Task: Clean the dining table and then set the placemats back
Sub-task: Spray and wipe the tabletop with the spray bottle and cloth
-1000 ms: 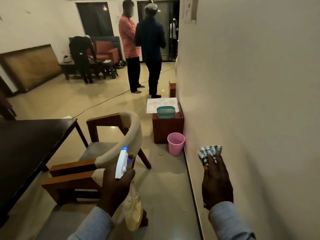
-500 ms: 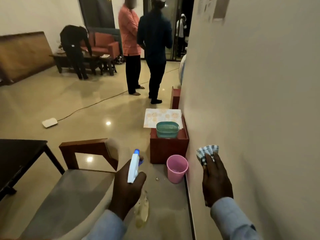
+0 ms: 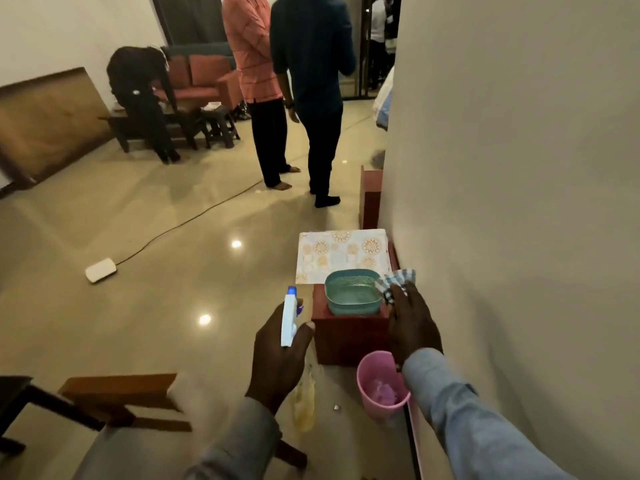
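My left hand has its grip clenched round a spray bottle, held upright. My right hand grips a checked cloth over a teal basket on a red-brown cabinet. A patterned placemat lies just behind the basket.

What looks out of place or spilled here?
The patterned placemat lies on a low red stool by the wall, overhanging its edge, with a teal basket on its near end. A white power strip and its cable lie on the open floor. Small debris sits beside the pink bin. No spill shows.
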